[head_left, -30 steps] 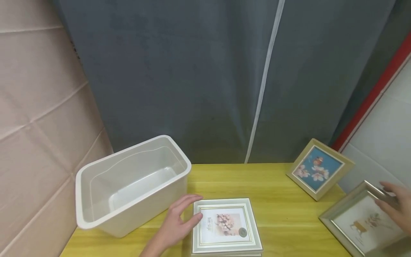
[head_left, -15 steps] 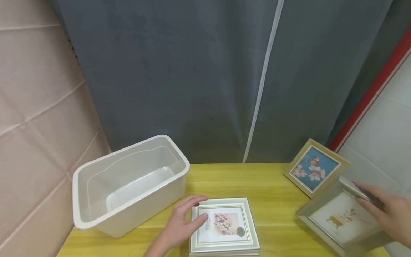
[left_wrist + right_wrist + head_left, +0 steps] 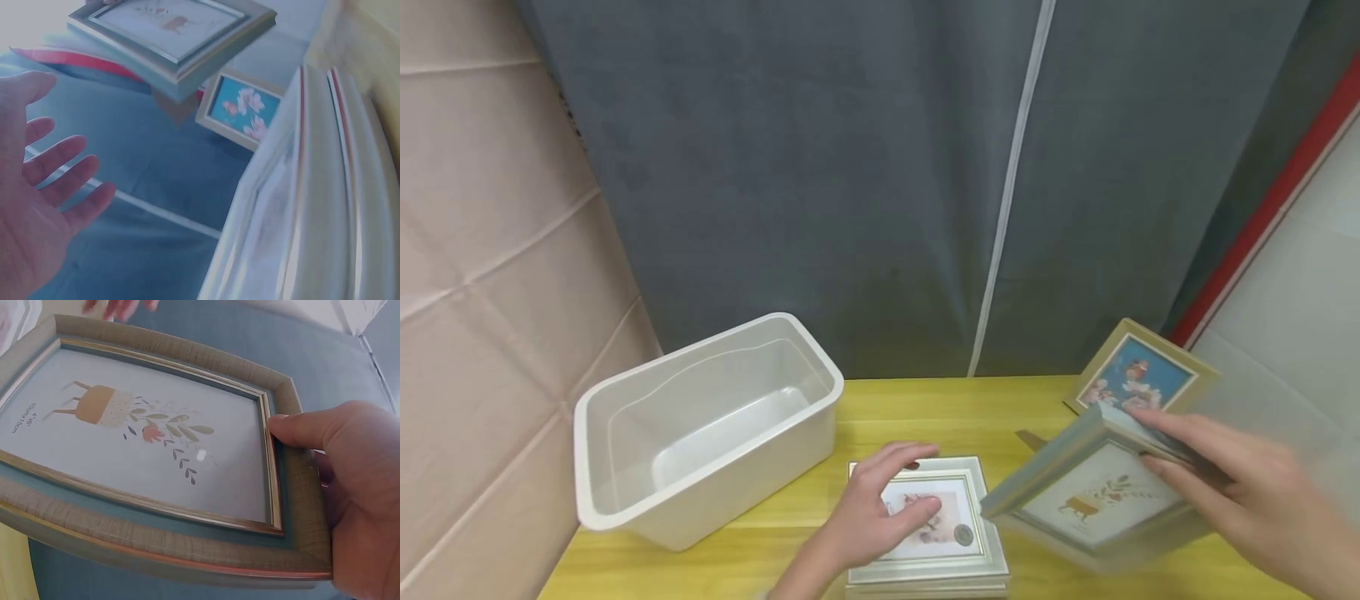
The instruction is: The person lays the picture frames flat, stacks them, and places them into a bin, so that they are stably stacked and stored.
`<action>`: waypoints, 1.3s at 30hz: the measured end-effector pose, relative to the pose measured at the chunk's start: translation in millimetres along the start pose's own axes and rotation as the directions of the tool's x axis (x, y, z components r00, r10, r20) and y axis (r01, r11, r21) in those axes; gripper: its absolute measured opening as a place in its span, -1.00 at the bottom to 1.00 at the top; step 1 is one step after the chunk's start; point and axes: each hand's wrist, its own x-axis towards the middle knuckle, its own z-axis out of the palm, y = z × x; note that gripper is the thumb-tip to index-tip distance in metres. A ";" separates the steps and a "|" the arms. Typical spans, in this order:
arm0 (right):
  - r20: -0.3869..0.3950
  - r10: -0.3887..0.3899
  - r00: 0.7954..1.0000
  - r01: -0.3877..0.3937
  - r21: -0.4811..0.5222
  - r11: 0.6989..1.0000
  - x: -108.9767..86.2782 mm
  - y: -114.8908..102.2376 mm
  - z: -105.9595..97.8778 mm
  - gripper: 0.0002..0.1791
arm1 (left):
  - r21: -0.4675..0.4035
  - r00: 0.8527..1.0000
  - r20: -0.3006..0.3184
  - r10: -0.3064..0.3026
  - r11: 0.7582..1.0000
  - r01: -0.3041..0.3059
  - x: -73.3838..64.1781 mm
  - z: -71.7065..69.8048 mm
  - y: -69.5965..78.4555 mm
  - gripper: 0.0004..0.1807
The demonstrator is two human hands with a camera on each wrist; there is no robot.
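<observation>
A grey-gold picture frame (image 3: 1101, 493) with a potted-plant print hangs tilted above the table's right half. My right hand (image 3: 1247, 492) grips it by one edge; in the right wrist view the thumb (image 3: 294, 430) lies on the front moulding and the fingers go behind. My left hand (image 3: 868, 517) hovers over a stack of white picture frames (image 3: 992, 550), the top one with a pink-flower print. Seen in the left wrist view, the left hand (image 3: 37, 206) has its fingers spread, holds nothing and stands apart from the stack (image 3: 325, 187).
A smaller gold-edged frame (image 3: 1159, 362) with a blue flower picture stands at the back right, partly covered by the held frame. To the left is a deep white bin (image 3: 760, 467) on the yellow wooden table (image 3: 917, 417). A dark grey curtain (image 3: 775, 167) closes off the back.
The right hand has lifted the potted-plant frame from the table's right side and carried it left towards the stack. The left hand has shifted right over the stack.
</observation>
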 end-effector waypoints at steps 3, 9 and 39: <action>0.015 -0.033 0.999 0.032 0.059 0.998 3.7 -14.1 7.1 -0.50 | -0.032 1.000 0.009 0.027 0.999 -0.026 4.2 4.5 5.4 -0.44; -0.006 -0.133 0.991 0.131 0.233 0.964 6.1 -34.3 23.6 -0.46 | -0.075 0.991 0.020 0.132 0.989 -0.130 10.9 12.3 12.3 -0.33; -0.054 -0.020 0.998 0.044 0.490 0.870 5.3 -36.1 48.7 -0.56 | -0.237 0.953 0.102 0.286 0.937 -0.256 16.5 13.5 11.0 -0.27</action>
